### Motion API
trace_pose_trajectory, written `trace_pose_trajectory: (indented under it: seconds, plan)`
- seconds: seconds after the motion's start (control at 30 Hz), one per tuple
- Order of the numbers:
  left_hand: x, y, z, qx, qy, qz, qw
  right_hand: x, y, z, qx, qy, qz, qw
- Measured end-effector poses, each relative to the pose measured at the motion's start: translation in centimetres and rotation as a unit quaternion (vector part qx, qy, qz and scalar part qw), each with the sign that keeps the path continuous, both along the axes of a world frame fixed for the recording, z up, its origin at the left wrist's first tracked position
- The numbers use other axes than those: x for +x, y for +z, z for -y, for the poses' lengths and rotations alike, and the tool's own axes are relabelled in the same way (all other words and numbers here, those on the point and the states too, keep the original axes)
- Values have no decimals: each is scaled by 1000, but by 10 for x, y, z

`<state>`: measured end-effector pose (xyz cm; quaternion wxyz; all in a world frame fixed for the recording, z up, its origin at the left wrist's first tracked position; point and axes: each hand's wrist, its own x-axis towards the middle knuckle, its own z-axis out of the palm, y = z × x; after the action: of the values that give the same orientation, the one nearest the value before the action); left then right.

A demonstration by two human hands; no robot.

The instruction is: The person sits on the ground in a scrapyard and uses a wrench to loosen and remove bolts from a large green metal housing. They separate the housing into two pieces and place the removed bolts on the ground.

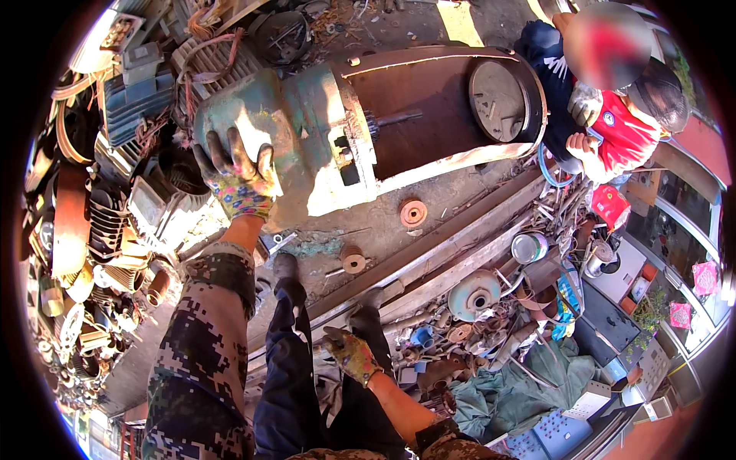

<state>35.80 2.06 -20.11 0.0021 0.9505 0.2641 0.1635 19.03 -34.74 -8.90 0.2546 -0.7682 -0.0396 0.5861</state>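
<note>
A large machine housing (pixel 295 115) with worn green paint lies on its side across the ground ahead. It joins a rusty, half-open cylindrical shell (pixel 437 65), inside which a metal shaft (pixel 399 118) and a round disc (pixel 497 101) show. My left hand (pixel 239 175), in a soiled patterned glove, rests on the near left part of the housing, its fingers spread. Down by my right leg is my right hand (pixel 353 355), gloved alike. Its fingers look loosely extended, and I see nothing in them.
Two small reddish spools (pixel 412 213) (pixel 353 261) lie on the ground before my boots. Long metal beams (pixel 429 268) run past my feet. Scrap heaps (pixel 115 230) crowd the left; a green tarp (pixel 521 387) covers some at right. A person in red (pixel 625 134) is beyond the shell's right end.
</note>
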Motion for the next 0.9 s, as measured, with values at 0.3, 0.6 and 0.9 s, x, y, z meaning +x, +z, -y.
trace_pose_trajectory:
  seconds: [0.3,0.6,0.9]
  plan:
    - [9,7,1,19,-22,110,994,-25,8,-10,41,-94,24,994]
    - [1,-9,-11,74,-49,89,992,-6,-60,-26,51,3,65,997]
    - [2,-23,-15,137,-36,104,984,-33,-105,-57,148,71,61,985]
